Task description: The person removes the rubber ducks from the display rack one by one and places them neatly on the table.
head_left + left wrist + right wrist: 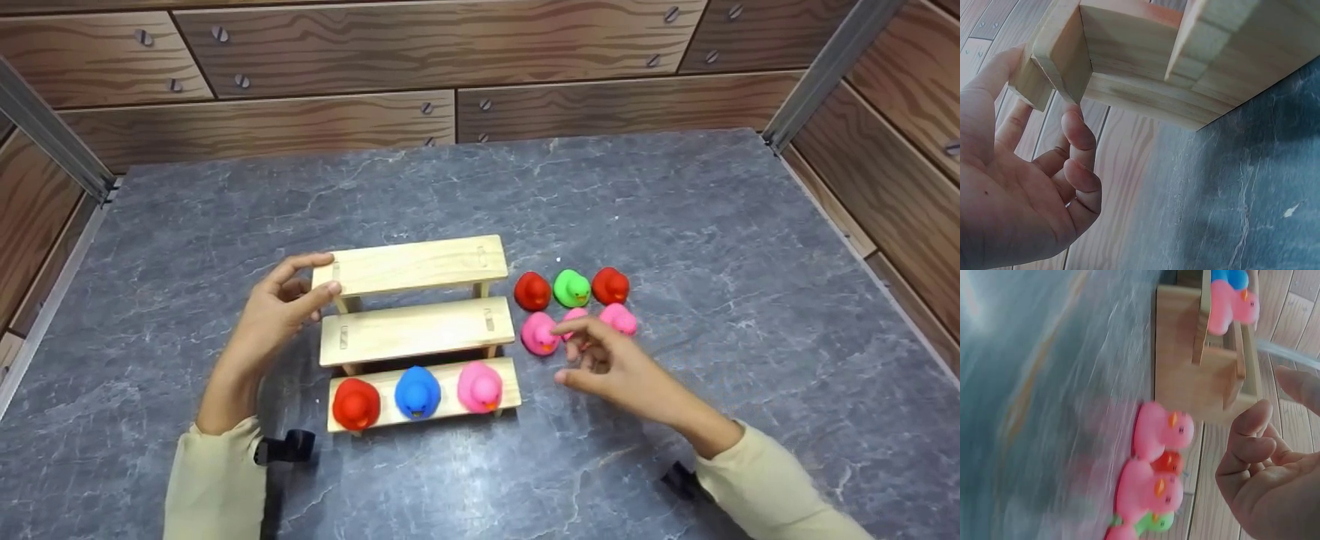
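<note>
Tabletop point(450, 195): dark grey-blue, marble-patterned, pale veins running irregularly across it. Back wall point(450, 45): brown wood-grain planks with dark seams and slotted screw heads point(220, 34) (printed or real, cannot tell). Left wall point(37, 214) and right wall point(885, 180) match — same plank pattern. Grey strips, left point(52, 129) and right point(832, 75), line the back corners. Light — a soft whitish glare on the tabletop's near middle.

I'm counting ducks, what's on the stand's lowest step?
On the lowest step sit a red duck, a blue duck and a pink duck; the surface directly beneath them is covered.
</note>
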`<state>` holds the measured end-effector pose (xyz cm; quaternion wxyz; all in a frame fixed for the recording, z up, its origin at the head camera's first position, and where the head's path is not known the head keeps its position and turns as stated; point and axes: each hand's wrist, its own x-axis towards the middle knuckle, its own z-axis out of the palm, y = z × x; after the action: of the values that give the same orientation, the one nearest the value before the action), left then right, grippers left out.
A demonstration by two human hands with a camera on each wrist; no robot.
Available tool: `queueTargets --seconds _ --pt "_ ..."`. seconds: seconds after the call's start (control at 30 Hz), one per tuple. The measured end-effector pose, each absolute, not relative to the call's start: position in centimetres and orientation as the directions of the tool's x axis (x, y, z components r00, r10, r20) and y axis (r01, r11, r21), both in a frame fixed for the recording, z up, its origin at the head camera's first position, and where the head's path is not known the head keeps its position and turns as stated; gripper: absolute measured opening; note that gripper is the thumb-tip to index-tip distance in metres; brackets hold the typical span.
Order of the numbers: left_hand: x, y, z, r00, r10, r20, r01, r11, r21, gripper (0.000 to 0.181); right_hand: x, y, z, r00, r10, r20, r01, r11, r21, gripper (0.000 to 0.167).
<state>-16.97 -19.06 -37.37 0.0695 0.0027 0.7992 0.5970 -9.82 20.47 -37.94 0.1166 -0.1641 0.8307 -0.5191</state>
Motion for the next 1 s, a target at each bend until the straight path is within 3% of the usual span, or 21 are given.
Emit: queueTargets --seconds 1.0 --pt "-16.9 -19.0 -37.2 -0.991 0.087 -0.106 -0.075 0.3 0.951 0.05 -9.4 15.5 -39.6 -0.855 -0.515 -0.052 -0.194 0.413 -0.89 0.047"
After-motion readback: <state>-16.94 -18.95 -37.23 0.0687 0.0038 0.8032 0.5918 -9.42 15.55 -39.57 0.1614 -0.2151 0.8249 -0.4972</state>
